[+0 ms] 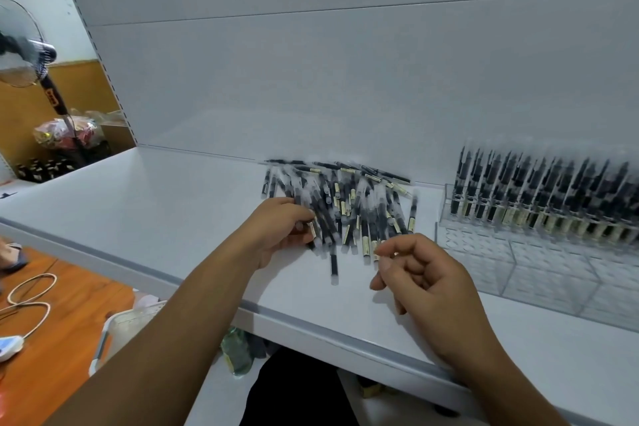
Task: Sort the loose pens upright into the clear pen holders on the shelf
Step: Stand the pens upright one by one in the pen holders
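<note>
Left grip: my left grip (283, 232) is curled round a few pens at the left side of the heap.
Right grip: my right grip (415, 273) has bent fingers, with the thumb and first finger close by the pen ends. I cannot tell if it pinches one.
Pens: the loose pens (345, 204) lie flat on the shelf (173, 218), just left of the clear holder (484, 252).
Holder: standing pens (539, 190) fill the back rows, and the front holes are bare.
Danger: pens are round, so a bump could roll them. One pen (333, 264) pokes toward the front edge and might fall.
Danger: if I grab too many, some may slip out.
</note>
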{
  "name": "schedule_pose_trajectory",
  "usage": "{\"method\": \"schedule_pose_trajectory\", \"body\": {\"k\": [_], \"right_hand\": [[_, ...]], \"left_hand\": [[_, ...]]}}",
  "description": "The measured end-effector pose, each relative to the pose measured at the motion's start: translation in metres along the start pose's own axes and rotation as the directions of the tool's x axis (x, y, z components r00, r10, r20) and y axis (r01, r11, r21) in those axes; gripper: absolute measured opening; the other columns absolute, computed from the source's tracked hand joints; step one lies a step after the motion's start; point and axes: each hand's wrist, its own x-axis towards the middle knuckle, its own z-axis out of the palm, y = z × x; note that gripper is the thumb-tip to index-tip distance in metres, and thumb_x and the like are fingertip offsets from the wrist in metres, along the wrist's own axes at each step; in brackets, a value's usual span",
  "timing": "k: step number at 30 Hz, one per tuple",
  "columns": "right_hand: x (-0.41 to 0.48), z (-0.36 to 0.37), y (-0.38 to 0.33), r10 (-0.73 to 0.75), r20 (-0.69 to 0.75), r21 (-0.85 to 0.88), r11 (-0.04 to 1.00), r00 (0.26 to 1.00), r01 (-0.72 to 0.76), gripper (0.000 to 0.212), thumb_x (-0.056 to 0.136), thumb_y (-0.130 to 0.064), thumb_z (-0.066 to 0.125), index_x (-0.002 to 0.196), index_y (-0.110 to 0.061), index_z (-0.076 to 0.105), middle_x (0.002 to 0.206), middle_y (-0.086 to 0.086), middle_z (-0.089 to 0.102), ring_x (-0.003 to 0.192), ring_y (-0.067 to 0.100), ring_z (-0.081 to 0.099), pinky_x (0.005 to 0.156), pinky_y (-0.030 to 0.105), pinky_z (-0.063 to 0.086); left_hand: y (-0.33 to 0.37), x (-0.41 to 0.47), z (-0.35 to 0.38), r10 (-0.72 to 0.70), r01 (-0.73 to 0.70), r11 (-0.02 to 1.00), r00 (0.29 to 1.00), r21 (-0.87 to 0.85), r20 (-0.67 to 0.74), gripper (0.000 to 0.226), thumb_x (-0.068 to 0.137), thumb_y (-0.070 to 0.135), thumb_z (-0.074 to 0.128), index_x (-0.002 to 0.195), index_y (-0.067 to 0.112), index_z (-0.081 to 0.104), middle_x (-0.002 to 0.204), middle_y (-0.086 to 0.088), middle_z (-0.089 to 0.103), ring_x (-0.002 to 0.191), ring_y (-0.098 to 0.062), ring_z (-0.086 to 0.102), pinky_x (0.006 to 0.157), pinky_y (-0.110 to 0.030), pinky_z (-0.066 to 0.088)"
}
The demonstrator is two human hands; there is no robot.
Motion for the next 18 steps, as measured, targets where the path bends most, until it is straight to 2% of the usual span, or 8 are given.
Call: {"method": "schedule_pose_trajectory", "body": {"k": [4, 7, 10, 13, 18], "right_hand": [[0.002, 0.001, 0.001, 0.059, 0.031, -0.025, 0.998, 0.998, -0.059, 0.015, 0.093, -0.009, 0.060, 0.097, -0.022, 0.056, 0.075, 0.004, 0.074, 0.048, 0.010, 0.052, 0.052, 0.024, 0.045], [0.002, 0.000, -0.001, 0.061, 0.017, -0.051, 0.997, 0.998, -0.060, 0.024, 0.094, -0.009, 0.059, 0.107, -0.027, 0.050, 0.078, 0.002, 0.074, 0.049, 0.008, 0.054, 0.053, 0.022, 0.046], [0.003, 0.001, -0.001, 0.075, 0.020, -0.071, 0.995, 0.997, -0.074, 0.039, 0.095, -0.012, 0.057, 0.121, -0.038, 0.046, 0.083, -0.003, 0.075, 0.053, 0.010, 0.056, 0.058, 0.025, 0.051], [0.007, -0.001, 0.000, 0.116, -0.013, -0.041, 0.992, 0.993, -0.117, 0.031, 0.096, -0.011, 0.056, 0.123, -0.025, 0.054, 0.087, -0.006, 0.075, 0.053, 0.009, 0.055, 0.054, 0.023, 0.048], [0.003, -0.016, -0.014, 0.150, -0.059, 0.063, 0.987, 0.987, -0.146, 0.012, 0.095, -0.012, 0.056, 0.106, -0.013, 0.061, 0.085, -0.001, 0.076, 0.053, 0.011, 0.050, 0.050, 0.024, 0.041]], "left_hand": [[-0.002, -0.003, 0.001, 0.062, -0.061, 0.993, 0.998, -0.096, 0.002, 0.011, 0.093, 0.000, 0.053, 0.098, 0.006, 0.061, 0.085, -0.010, 0.060, 0.065, -0.014, 0.062, 0.058, -0.022, 0.054], [-0.003, -0.006, 0.006, 0.127, -0.125, 0.981, 0.992, -0.151, 0.005, 0.014, 0.095, 0.003, 0.053, 0.096, 0.015, 0.060, 0.078, -0.003, 0.062, 0.074, -0.014, 0.063, 0.065, -0.024, 0.054], [-0.005, -0.006, 0.014, 0.185, -0.175, 0.967, 0.982, -0.184, 0.037, 0.018, 0.097, 0.006, 0.051, 0.108, 0.014, 0.063, 0.082, -0.001, 0.064, 0.075, -0.012, 0.062, 0.068, -0.026, 0.052], [-0.002, -0.007, 0.029, 0.231, -0.212, 0.953, 0.971, -0.217, 0.066, 0.023, 0.098, 0.008, 0.048, 0.112, 0.017, 0.065, 0.096, -0.001, 0.068, 0.081, -0.013, 0.061, 0.068, -0.026, 0.050], [0.008, -0.009, 0.063, 0.312, -0.248, 0.912, 0.936, -0.327, 0.162, 0.025, 0.098, 0.007, 0.046, 0.116, 0.011, 0.063, 0.094, 0.002, 0.067, 0.071, -0.008, 0.060, 0.061, -0.021, 0.049]]}}
